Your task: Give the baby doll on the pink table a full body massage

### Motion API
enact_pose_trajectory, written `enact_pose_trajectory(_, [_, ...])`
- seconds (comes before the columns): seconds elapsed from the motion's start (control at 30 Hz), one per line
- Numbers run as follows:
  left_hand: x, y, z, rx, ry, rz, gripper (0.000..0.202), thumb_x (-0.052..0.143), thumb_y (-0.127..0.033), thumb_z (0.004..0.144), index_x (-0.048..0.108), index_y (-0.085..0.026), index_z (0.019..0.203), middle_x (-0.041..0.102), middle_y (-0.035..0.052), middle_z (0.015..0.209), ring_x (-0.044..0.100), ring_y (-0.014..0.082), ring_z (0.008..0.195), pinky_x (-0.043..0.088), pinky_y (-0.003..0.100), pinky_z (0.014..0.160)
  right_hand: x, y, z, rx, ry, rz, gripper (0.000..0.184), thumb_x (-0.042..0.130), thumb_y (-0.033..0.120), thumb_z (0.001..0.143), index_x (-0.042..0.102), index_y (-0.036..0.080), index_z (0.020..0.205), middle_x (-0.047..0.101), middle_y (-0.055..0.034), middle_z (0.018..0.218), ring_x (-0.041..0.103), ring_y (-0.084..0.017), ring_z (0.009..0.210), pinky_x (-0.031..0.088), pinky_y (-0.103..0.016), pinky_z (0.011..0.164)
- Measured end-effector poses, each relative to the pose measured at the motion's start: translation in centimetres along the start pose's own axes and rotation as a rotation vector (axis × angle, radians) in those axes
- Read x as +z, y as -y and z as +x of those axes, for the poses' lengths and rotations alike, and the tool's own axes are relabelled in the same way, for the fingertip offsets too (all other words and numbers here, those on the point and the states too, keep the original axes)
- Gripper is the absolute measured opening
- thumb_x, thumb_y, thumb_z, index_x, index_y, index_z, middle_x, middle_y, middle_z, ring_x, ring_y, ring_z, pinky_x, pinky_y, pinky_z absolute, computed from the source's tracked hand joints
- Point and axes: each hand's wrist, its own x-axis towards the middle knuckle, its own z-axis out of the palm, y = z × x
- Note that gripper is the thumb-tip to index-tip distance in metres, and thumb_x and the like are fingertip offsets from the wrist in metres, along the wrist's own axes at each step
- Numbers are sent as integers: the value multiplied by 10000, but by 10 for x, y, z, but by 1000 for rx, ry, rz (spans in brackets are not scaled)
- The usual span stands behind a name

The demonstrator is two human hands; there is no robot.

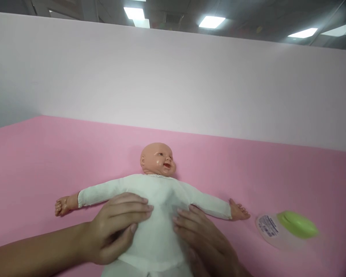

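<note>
Along the left, the pink worktop (pixel 37 169) runs back to a pale partition wall (pixel 161 77); its near edge falls out of view. A baby doll (pixel 158 159) lies face-up across it, its arms spread wide in a white long-sleeved top (pixel 161 192), with one small plastic hand (pixel 62 206) out to the left. The left hand (pixel 115 227) comes in from the lower left and lies across the doll's chest. The right hand (pixel 204 238) comes in from the lower right, its fingers on the opposite side of the torso. The hands are apart, neither clamped, with a narrow strip of white cloth between them; this placement seems to steady the doll against the worktop. Past the doll's other plastic hand (pixel 238 211), a translucent plastic container with a green top (pixel 297 225) sits nearby, and the pink surface runs on to the right edge of the view.
</note>
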Motion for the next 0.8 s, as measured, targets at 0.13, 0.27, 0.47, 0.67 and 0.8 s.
enact_pose_trajectory(0.13, [-6,0,0,104,186,-49,534,498,-108,897,524,-67,1429,705,161,1307,567,234,1371,471,393,1169,-7,5,7,-67,228,67,488,502,333,1056,484,231,1533,588,-37,1471,520,-187,1407,375,-333,1221])
enact_pose_trajectory(0.27, [-7,4,-3,20,306,-45,586,468,-215,948,441,-112,1525,572,153,1492,437,250,1482,351,430,1249,-1,2,7,43,351,127,615,415,464,1073,284,265,1639,364,-44,1628,326,-242,1521,302,-425,1248])
enact_pose_trajectory(0.47, [0,6,-8,-144,312,5,675,467,-316,984,301,-141,1615,348,132,1655,266,276,1564,169,467,1306,3,6,4,205,332,120,605,410,400,1071,266,275,1645,267,-36,1671,272,-266,1543,332,-465,1235])
enact_pose_trajectory(0.67, [6,7,-11,-232,141,11,617,505,-184,966,397,-188,1574,491,124,1570,407,254,1500,315,443,1268,8,4,2,268,57,-10,556,536,242,1001,445,212,1549,511,-75,1543,474,-230,1450,458,-397,1172])
enact_pose_trajectory(0.8, [4,7,-2,-154,-40,-64,496,472,-19,918,604,-183,1368,736,108,1237,609,222,1309,528,398,1098,11,-5,-1,214,-141,7,335,594,115,924,648,216,1239,736,-34,1227,670,-173,1230,484,-344,1159])
